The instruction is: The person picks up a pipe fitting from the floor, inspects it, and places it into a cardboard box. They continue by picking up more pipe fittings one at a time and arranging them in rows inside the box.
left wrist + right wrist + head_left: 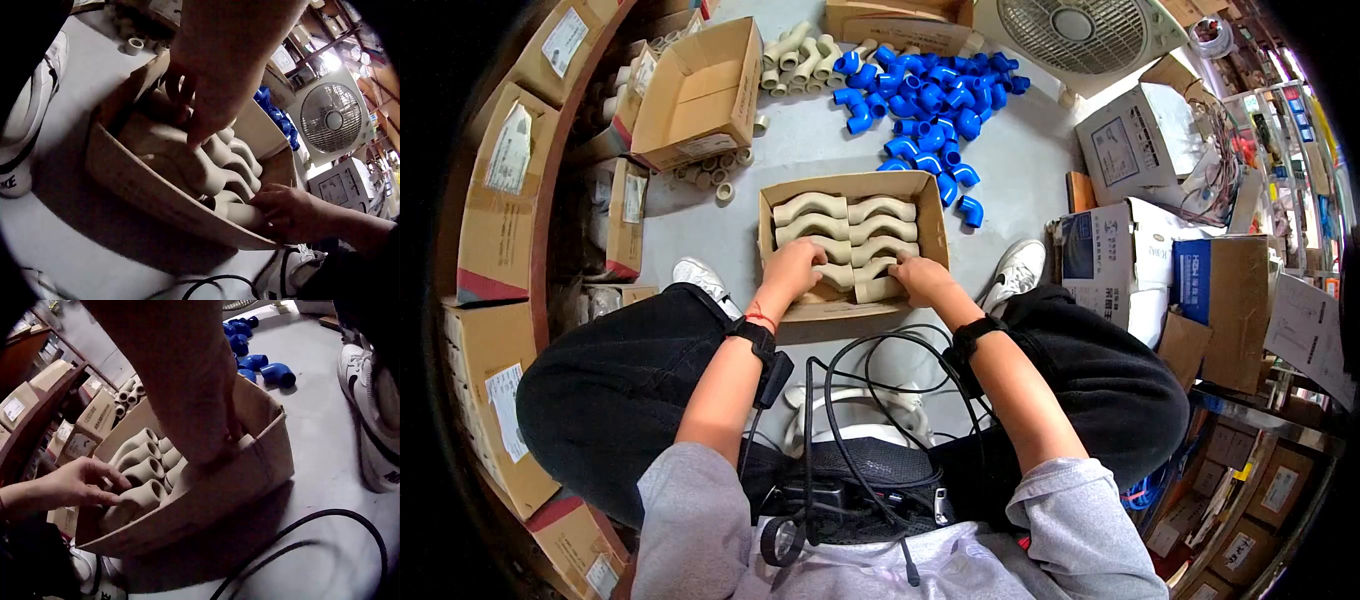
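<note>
where left grip touches, beige pipe lies beneath

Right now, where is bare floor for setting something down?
Bare floor lies between the fittings box and the left-hand cartons, and between the blue elbows and white cartons rightward. Beyond the box, elbows crowd the floor; inside, beige fittings do.

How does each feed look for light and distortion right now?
Head: well lit, fisheye-bent edges, black corners, pipe fittings clear; left wrist: dim, left hand shadowed, glare above the fan; right wrist: right hand dark and soft, broad shadow beside the box.
</note>
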The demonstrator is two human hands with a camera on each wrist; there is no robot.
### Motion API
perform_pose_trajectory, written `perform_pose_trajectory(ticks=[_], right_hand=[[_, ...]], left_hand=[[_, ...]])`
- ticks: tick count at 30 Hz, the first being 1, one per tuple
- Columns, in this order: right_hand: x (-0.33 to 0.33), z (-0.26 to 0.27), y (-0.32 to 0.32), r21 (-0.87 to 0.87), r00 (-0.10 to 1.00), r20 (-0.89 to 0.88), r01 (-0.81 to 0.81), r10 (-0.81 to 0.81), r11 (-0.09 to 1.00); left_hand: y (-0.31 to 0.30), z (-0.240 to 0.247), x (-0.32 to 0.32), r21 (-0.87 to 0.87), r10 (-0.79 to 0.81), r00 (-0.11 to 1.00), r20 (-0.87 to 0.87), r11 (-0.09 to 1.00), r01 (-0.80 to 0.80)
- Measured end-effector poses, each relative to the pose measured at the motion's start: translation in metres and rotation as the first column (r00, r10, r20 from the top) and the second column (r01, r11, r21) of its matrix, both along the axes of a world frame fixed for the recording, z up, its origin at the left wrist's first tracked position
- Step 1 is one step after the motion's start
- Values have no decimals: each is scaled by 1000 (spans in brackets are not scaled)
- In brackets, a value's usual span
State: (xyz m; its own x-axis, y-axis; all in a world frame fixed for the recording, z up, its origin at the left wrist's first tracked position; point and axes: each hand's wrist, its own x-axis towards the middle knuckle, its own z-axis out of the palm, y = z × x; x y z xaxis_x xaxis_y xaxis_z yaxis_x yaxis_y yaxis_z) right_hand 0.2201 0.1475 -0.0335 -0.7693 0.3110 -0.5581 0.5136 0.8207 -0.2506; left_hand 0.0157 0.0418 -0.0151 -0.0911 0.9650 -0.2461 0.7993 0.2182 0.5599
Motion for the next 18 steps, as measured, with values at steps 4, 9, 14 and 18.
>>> perform_pose_trajectory(ticks=[4,9,14,18], right_hand=[[3,8,2,-29,985,-152,83,-86,996],[4,15,3,-36,968,-222,109,-114,993],[7,7,3,34,910,-366,224,-197,974],[8,3,2,125,908,-400,193,-128,973]], left_hand=[[-1,-1,2,1,31,1000,-7,1000,-31],[0,-5,3,-12,47,999,-16,999,-47],[-2,-9,3,34,44,998,-35,999,-43],[-1,-9,5,27,38,998,-55,999,-36]])
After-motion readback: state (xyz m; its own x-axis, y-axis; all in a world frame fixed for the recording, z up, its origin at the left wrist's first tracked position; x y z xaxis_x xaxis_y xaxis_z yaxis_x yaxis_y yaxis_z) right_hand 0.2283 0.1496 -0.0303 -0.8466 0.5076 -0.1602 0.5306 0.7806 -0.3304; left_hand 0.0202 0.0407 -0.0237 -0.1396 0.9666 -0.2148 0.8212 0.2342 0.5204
